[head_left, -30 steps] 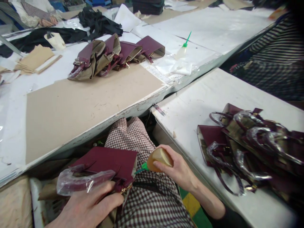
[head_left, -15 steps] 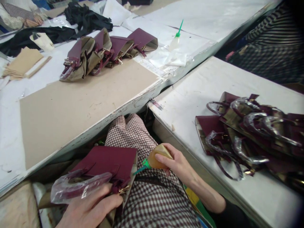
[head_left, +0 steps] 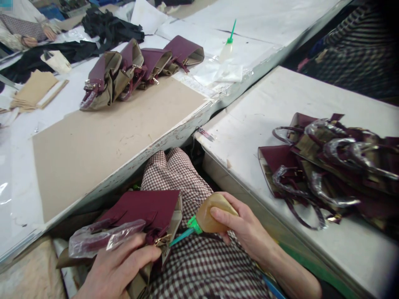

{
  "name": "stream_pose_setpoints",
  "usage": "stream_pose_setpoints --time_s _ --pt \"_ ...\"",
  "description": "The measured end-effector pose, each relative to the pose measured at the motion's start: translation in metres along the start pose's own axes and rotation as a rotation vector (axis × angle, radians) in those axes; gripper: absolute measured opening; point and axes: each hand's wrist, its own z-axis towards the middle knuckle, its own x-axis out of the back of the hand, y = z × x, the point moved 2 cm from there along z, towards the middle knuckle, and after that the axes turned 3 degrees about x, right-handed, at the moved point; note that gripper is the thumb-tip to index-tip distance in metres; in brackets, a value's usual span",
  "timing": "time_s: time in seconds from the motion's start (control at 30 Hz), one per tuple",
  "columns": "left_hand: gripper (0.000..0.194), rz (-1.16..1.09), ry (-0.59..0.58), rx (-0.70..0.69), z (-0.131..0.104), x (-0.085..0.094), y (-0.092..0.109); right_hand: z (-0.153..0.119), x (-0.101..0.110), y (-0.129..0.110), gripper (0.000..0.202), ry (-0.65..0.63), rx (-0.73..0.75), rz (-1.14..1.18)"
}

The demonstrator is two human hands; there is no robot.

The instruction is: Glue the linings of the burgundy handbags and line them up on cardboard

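Observation:
On my lap lies a maroon handbag [head_left: 146,205] with its handle wrapped in clear plastic and its pale open edge facing right. My left hand [head_left: 116,263] grips it by the near side, close to the gold metal fitting. In my right hand [head_left: 243,220] is a squeeze bottle of amber glue [head_left: 213,214] with a green cap, held tilted. Its long thin nozzle points down to the left, with the tip at the bag's open edge beside my left fingertips. I cannot tell whether the tip touches the bag.
Several maroon bags [head_left: 109,79] stand on the table ahead, behind a beige board [head_left: 109,141]. A second green-capped bottle [head_left: 226,50] stands farther back. More bags [head_left: 336,166] are piled on the right table. Other people's hands [head_left: 40,37] and a striped sleeve [head_left: 358,37] are nearby.
The nozzle tip has moved down along the bag's open edge, nearer my left fingers. My right hand has shifted slightly right and down with the bottle. The view has turned a little.

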Motion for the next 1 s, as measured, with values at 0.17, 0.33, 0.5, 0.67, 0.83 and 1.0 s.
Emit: stream_pose_setpoints --time_s 0.17,0.33,0.5,0.67,0.83,1.0 --pt "0.031 -0.032 -0.033 -0.011 -0.002 -0.001 0.0 0.003 -0.001 0.002 0.04 0.073 -0.009 -0.054" --pt "0.03 0.01 -0.033 -0.003 -0.002 -0.001 0.002 0.002 -0.006 0.003 0.047 0.058 -0.036 -0.103" --pt "0.027 -0.022 -0.011 0.01 0.005 0.003 0.005 -0.01 -0.011 0.003 0.042 0.03 -0.03 -0.005" --pt "0.023 -0.102 0.017 0.021 0.011 0.005 0.004 -0.021 -0.019 0.009 0.04 0.028 -0.045 0.125" --pt "0.019 -0.209 0.024 0.088 0.016 0.006 -0.003 -0.022 -0.023 0.013 0.032 0.026 -0.027 0.158" --pt "0.026 -0.299 0.043 0.093 0.025 0.011 -0.01 -0.021 -0.031 0.015 0.035 0.097 -0.022 0.229"
